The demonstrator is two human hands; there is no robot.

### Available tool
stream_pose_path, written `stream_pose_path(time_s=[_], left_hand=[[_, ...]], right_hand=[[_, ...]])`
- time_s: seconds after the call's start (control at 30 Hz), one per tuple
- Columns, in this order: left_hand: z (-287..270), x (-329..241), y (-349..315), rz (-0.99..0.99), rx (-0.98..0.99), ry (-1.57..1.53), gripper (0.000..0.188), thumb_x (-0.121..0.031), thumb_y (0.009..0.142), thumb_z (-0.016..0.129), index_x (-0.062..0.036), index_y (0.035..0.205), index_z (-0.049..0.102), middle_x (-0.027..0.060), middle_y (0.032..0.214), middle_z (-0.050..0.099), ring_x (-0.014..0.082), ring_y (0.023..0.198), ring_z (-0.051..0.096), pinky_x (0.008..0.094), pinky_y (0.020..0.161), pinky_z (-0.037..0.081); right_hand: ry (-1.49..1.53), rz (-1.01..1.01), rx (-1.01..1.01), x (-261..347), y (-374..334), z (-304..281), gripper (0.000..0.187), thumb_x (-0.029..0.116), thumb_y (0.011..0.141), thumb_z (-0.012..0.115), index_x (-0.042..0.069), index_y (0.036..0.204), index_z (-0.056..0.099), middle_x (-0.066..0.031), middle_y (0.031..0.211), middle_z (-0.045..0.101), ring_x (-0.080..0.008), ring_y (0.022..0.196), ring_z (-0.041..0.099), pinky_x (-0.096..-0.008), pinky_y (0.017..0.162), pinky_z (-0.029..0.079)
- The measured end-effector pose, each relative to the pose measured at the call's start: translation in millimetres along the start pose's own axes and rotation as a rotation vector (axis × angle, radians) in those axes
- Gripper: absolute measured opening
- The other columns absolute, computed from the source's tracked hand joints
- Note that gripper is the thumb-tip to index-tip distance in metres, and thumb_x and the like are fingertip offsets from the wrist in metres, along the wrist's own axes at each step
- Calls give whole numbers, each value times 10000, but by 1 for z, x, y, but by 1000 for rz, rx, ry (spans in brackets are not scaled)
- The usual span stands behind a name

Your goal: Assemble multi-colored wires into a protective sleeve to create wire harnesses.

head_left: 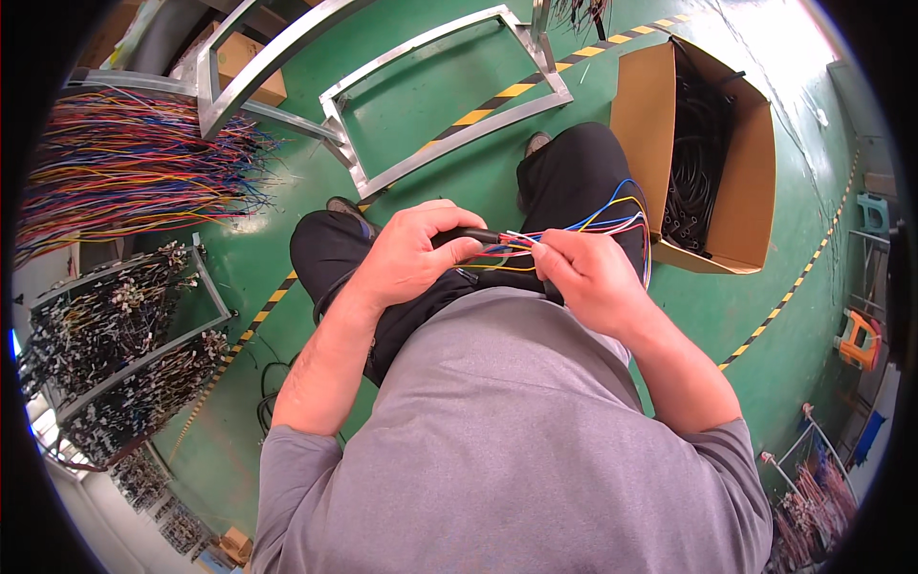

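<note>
Above my lap, my left hand (413, 251) is closed around a black tube (467, 233), its thumb and fingers wrapped about it. Thin coloured wires (516, 239) run from the tube's right end toward my right hand (591, 275). That hand pinches the wires between thumb and fingertips, just beside the tube's mouth. Beyond it, the loose part of the bundle (612, 218), in blue, yellow, red and white, arcs over my right thigh and hangs down. How far the wires reach inside the tube is hidden.
An open cardboard box (639, 120) of black tubing (690, 182) stands right of my knee. Ahead is a metal frame (421, 163). Many coloured wires (143, 163) lie on a rack at left, above racked harnesses (124, 306). Stools (858, 340) stand far right.
</note>
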State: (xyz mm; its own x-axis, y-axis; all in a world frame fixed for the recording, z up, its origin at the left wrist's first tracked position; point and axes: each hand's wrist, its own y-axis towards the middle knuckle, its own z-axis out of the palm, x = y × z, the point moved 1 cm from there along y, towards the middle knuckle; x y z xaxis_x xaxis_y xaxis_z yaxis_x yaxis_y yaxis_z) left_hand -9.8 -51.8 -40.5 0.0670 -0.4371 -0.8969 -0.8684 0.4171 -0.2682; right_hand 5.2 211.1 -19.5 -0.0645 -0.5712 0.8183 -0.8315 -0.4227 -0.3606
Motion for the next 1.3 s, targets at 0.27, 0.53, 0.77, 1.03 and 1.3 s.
stream_pose_path(time_s=[0.27,0.53,0.77,1.03,1.3], left_hand=[[0,2,0,9,9,2,201,-91,949,766,0,1127,768,62,959,708,173,904,655,320,853,527],[-1,2,1,0,74,-65,203,-101,970,770,4,1144,765,44,972,711,135,909,647,299,845,531],[3,-1,1,-60,24,-90,214,-93,988,755,18,1172,750,48,999,720,122,933,648,297,857,536],[6,0,3,-95,46,-120,202,-64,995,725,32,1171,744,45,1024,729,115,943,651,292,864,540],[7,6,2,-124,59,-157,185,-43,1016,701,37,1177,743,23,1032,730,85,930,638,267,839,539]], right_hand=[[276,116,131,-6,5,-6,413,272,1131,549,21,813,627,15,712,502,-89,724,453,-302,661,384],[338,128,197,-12,10,-8,420,279,1129,551,28,799,621,38,714,489,-76,729,434,-293,662,369],[-43,-106,-170,-8,-1,15,342,179,1075,610,-4,792,550,-166,690,530,-311,591,523,-439,588,422],[-366,-358,-370,-6,-9,26,254,136,997,680,44,786,572,-125,716,564,-337,646,620,-459,588,494],[-503,-460,-438,-4,-11,27,215,117,919,732,82,770,582,-76,705,548,-281,622,610,-427,575,498]])
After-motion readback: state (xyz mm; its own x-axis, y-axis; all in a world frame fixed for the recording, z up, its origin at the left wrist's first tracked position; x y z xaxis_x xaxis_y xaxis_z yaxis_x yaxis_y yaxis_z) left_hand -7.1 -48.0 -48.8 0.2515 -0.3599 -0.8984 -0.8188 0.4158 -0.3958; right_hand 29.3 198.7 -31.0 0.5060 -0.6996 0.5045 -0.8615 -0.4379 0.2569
